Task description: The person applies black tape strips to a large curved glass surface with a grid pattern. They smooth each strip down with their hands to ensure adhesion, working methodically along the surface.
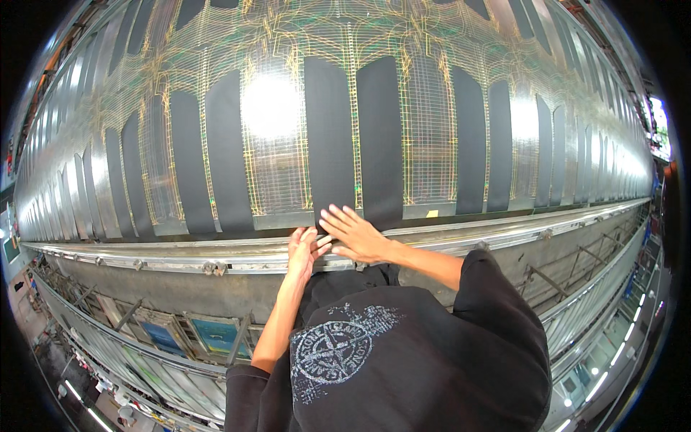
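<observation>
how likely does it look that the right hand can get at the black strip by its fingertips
Likely yes: the right hand is at the near end of the black strip, with nothing visible between them.

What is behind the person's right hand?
A dark strip runs down behind the right hand; a silver rail shows to both sides. What the hand covers is hidden.

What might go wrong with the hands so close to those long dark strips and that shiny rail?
The right hand is by the near end of a dark strip, so a bump might push it crooked against the yellow lines.

Both it and the left hand are at the metal rail, so fingers might get scraped if its edge is sharp; I can't tell whether it is.
</observation>
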